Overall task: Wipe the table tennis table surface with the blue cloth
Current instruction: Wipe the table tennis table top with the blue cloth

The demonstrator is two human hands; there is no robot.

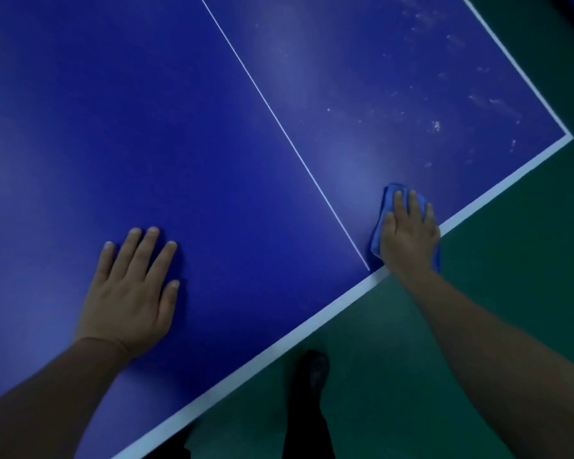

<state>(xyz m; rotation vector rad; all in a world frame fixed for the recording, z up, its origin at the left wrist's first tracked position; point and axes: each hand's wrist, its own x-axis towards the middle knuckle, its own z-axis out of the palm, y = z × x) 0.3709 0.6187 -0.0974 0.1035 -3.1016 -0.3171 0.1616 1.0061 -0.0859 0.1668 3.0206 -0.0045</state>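
The blue table tennis table (179, 111) fills most of the view, with a thin white centre line and a white border along its near edge. A folded blue cloth (389, 193) lies on the table just right of the centre line, close to the near edge. My right hand (408, 233) presses flat on the cloth with straight fingers. My left hand (133, 293) rests flat on the bare surface left of the centre line, fingers spread. White smudges and specks (436, 125) mark the right half near the corner.
The table's right corner (569, 137) ends over a green floor (494, 293). My dark trouser leg and shoe (312, 376) stand on the floor below the near edge.
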